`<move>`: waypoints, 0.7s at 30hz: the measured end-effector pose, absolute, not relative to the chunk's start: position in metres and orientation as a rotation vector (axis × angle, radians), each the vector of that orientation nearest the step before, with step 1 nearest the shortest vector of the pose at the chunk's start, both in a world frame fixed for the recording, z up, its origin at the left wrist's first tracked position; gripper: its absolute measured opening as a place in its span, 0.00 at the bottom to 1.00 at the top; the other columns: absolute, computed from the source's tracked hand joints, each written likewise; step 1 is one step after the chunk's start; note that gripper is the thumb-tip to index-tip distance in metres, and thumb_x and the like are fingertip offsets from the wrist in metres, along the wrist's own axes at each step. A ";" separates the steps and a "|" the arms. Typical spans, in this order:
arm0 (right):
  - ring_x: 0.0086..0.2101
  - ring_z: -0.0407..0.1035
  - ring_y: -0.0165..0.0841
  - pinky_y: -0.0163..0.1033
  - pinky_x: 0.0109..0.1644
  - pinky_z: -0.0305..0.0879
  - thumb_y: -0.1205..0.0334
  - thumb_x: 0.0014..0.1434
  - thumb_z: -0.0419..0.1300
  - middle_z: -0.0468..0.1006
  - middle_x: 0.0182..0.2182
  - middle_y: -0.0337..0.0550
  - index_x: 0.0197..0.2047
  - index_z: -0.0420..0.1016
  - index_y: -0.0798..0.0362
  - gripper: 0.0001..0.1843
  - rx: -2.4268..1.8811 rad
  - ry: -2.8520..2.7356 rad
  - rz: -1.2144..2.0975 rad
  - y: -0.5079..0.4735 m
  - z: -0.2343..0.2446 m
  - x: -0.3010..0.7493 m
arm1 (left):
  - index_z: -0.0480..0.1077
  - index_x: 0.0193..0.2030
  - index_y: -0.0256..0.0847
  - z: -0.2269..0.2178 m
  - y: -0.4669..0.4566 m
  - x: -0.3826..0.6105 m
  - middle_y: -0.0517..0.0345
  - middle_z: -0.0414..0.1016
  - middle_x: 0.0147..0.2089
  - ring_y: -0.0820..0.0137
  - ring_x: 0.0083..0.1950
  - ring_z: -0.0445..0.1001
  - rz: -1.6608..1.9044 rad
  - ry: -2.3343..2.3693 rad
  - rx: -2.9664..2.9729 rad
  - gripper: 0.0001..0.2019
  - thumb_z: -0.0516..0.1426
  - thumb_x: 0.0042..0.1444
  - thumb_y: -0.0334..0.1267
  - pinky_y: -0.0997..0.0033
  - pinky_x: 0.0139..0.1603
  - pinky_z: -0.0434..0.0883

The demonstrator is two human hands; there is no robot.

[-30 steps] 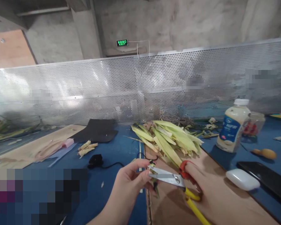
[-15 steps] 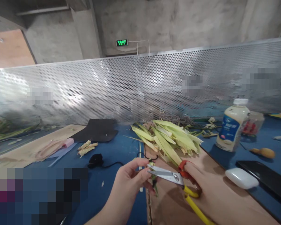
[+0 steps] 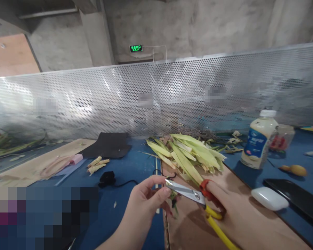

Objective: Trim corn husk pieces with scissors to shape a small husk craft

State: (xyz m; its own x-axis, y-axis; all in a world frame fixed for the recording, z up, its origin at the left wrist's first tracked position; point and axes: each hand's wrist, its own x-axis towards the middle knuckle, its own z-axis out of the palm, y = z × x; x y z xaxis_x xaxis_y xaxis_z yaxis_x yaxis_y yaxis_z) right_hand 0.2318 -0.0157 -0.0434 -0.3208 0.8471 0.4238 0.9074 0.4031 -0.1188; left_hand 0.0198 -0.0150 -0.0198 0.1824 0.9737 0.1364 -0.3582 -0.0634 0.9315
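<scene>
My left hand (image 3: 143,205) pinches a small green leaf piece (image 3: 174,200) between thumb and fingers, low in the middle of the view. My right hand (image 3: 232,215) grips scissors (image 3: 190,192) with red and yellow handles. The steel blades are closed and lie across the top of the leaf piece, tips touching my left thumb. Both hands hover over a brown cardboard sheet (image 3: 193,229). Just beyond them lies a pile of yellow-green leaf strips (image 3: 187,152).
A white bottle (image 3: 259,139) with a blue label stands at right on the blue table (image 3: 125,173), by a white earbud case (image 3: 270,198) and a dark phone (image 3: 299,201). At left lie leaf scraps (image 3: 96,165), a black cable, a dark mat. A perforated metal screen (image 3: 156,97) backs the table.
The scissor blades, open a second ago, have shut over the leaf piece and tilted slightly upward at the tips. My hands have barely shifted.
</scene>
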 end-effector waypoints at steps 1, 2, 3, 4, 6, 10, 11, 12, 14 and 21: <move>0.21 0.57 0.27 0.32 0.24 0.45 0.73 0.42 0.52 0.63 0.22 0.34 0.29 0.59 0.50 0.10 -1.483 -2.232 -0.182 -0.016 -0.042 0.231 | 0.71 0.32 0.35 -0.019 -0.015 0.020 0.59 0.71 0.26 0.75 0.24 0.67 1.271 0.753 1.104 0.08 0.63 0.46 0.36 0.76 0.21 0.68; 0.20 0.57 0.26 0.32 0.23 0.45 0.72 0.42 0.52 0.63 0.22 0.34 0.28 0.59 0.50 0.09 -1.475 -2.217 -0.180 -0.017 -0.040 0.230 | 0.70 0.33 0.35 -0.018 -0.016 0.021 0.59 0.71 0.26 0.76 0.23 0.67 1.266 0.760 1.100 0.09 0.62 0.46 0.36 0.75 0.21 0.68; 0.20 0.56 0.26 0.32 0.23 0.44 0.71 0.42 0.52 0.63 0.21 0.34 0.28 0.58 0.50 0.09 -1.477 -2.204 -0.189 -0.017 -0.038 0.229 | 0.70 0.33 0.35 -0.018 -0.016 0.021 0.60 0.71 0.25 0.76 0.22 0.66 1.265 0.769 1.092 0.09 0.62 0.46 0.36 0.75 0.21 0.68; 0.19 0.56 0.26 0.33 0.22 0.43 0.70 0.42 0.53 0.63 0.20 0.34 0.27 0.58 0.50 0.08 -1.491 -2.191 -0.204 -0.018 -0.036 0.229 | 0.69 0.33 0.35 -0.017 -0.017 0.022 0.60 0.71 0.25 0.77 0.22 0.66 1.272 0.778 1.083 0.09 0.62 0.46 0.36 0.75 0.21 0.68; 0.19 0.55 0.26 0.34 0.22 0.41 0.68 0.42 0.53 0.63 0.20 0.35 0.25 0.57 0.50 0.06 -1.511 -2.174 -0.232 -0.019 -0.032 0.229 | 0.68 0.32 0.36 -0.017 -0.018 0.023 0.61 0.71 0.25 0.77 0.22 0.66 1.299 0.785 1.072 0.09 0.63 0.46 0.36 0.76 0.21 0.68; 0.18 0.54 0.28 0.36 0.23 0.38 0.64 0.40 0.55 0.64 0.20 0.37 0.22 0.57 0.50 0.07 -1.490 -2.186 -0.255 -0.024 -0.025 0.230 | 0.67 0.33 0.36 -0.015 -0.021 0.023 0.59 0.73 0.27 0.76 0.23 0.67 1.329 0.784 1.057 0.09 0.62 0.46 0.35 0.76 0.22 0.68; 0.18 0.54 0.28 0.36 0.23 0.37 0.64 0.39 0.55 0.64 0.20 0.37 0.22 0.58 0.49 0.07 -1.485 -2.190 -0.250 -0.025 -0.024 0.230 | 0.67 0.33 0.36 -0.014 -0.021 0.024 0.59 0.73 0.27 0.76 0.23 0.67 1.331 0.784 1.052 0.09 0.62 0.46 0.35 0.76 0.22 0.68; 0.18 0.54 0.29 0.36 0.23 0.37 0.63 0.38 0.55 0.64 0.20 0.37 0.23 0.58 0.49 0.07 -1.485 -2.188 -0.241 -0.026 -0.024 0.230 | 0.67 0.33 0.36 -0.014 -0.022 0.024 0.59 0.73 0.27 0.76 0.24 0.67 1.337 0.782 1.048 0.09 0.62 0.46 0.34 0.76 0.23 0.68; 0.18 0.54 0.29 0.36 0.23 0.38 0.63 0.38 0.56 0.65 0.20 0.37 0.24 0.60 0.48 0.07 -1.490 -2.181 -0.218 -0.027 -0.024 0.229 | 0.67 0.33 0.37 -0.012 -0.023 0.025 0.59 0.73 0.28 0.76 0.25 0.67 1.353 0.780 1.043 0.09 0.62 0.46 0.34 0.76 0.23 0.68; 0.21 0.60 0.29 0.35 0.22 0.49 0.58 0.45 0.58 0.69 0.23 0.39 0.27 0.65 0.49 0.05 -1.460 -2.182 -0.065 -0.020 -0.028 0.234 | 0.66 0.34 0.36 -0.013 -0.018 0.023 0.61 0.69 0.28 0.78 0.24 0.65 1.376 0.802 1.065 0.08 0.60 0.49 0.36 0.76 0.25 0.67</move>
State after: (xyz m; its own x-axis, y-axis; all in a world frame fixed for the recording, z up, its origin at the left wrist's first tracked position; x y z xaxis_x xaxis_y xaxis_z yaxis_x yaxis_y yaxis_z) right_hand 0.2344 -0.0196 -0.0284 -0.2924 0.8517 0.4349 0.8760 0.4210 -0.2355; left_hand 0.0228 -0.0176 -0.0134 0.0755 0.9872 0.1405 -0.3646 -0.1038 0.9254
